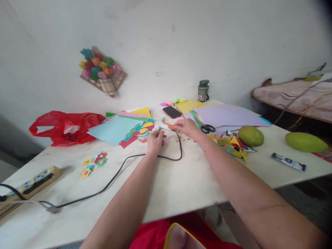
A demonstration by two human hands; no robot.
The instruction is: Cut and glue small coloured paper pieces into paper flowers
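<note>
Near the middle of the table lies a white and orange glue gun [163, 126] with a black cord. My left hand [155, 140] is at its white end, fingers bent together; what they grip is too small to make out. The fingertips of my right hand [187, 127] are pinched at its orange end. Cut paper shapes [142, 131] in several colours lie just left of my left hand. Black-handled scissors [208, 129] rest to the right of my right hand.
Paper flowers [100, 159] and a power strip [31, 186] lie left, a red plastic bag [77, 129] behind. A phone [172, 111], purple paper sheets [228, 116] and a bottle [203, 90] stand or lie behind. Paper scraps [233, 147], a green fruit [250, 136] and a tube [288, 162] are right.
</note>
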